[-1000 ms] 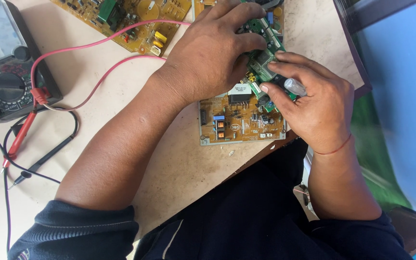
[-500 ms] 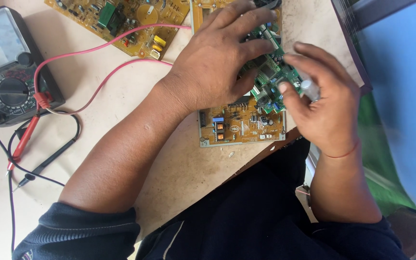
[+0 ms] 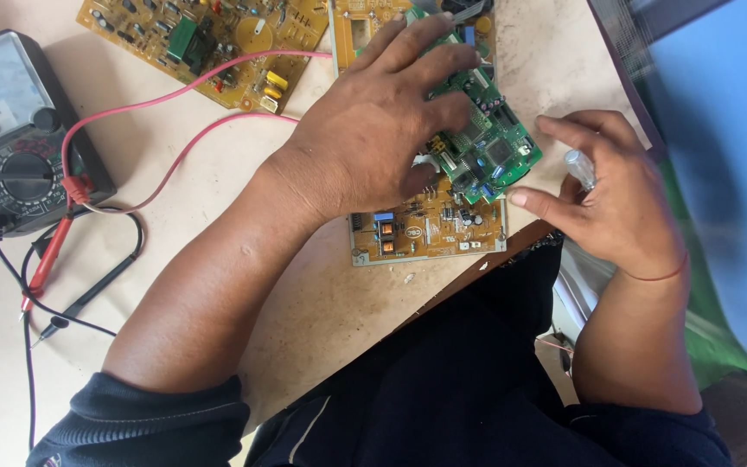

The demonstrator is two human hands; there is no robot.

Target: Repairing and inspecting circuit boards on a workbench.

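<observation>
Green circuit board (image 3: 490, 143): small, densely populated, lying tilted on top of a larger yellow circuit board (image 3: 430, 229) near the counter's (image 3: 322, 294) front edge.

Left hand (image 3: 373, 138): palm down over both boards, fingers (image 3: 430, 52) spread wide and pressing on the green board's upper left part, thumb against its lower edge.

Right hand (image 3: 611, 199): just right of the green board, fingers curled around a clear screwdriver handle (image 3: 579, 169); thumb tip close to the board's right corner, contact cannot be told. A thin red band sits at the wrist.

Second yellow circuit board (image 3: 209, 43): further back on the counter, well apart from the hands.

Analogue multimeter (image 3: 15, 130): at the far left, black case, dial and needle face. Red lead (image 3: 175, 99) arcs from it toward the boards; red probe (image 3: 45, 264) and black probe (image 3: 88, 294) lie beside it.
</observation>
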